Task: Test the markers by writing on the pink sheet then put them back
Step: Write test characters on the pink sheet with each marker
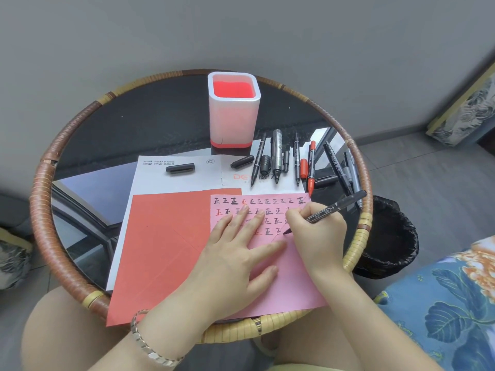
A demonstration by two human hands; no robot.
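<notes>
In the lower right of the frame the black marker (325, 212) is pinched by the right hand (316, 228), tip on the pink sheet (289, 277), which is best kept pinned by the flat, spread left hand (235, 253) while short, light strokes are drawn beside the earlier marks.

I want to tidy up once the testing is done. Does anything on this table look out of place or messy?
Mostly loose caps: one black cap lies alone on the white sheet, far from the uncapped markers scattered beside the empty pen holder. The red sheet and pink sheet overhang the table's rim.
</notes>
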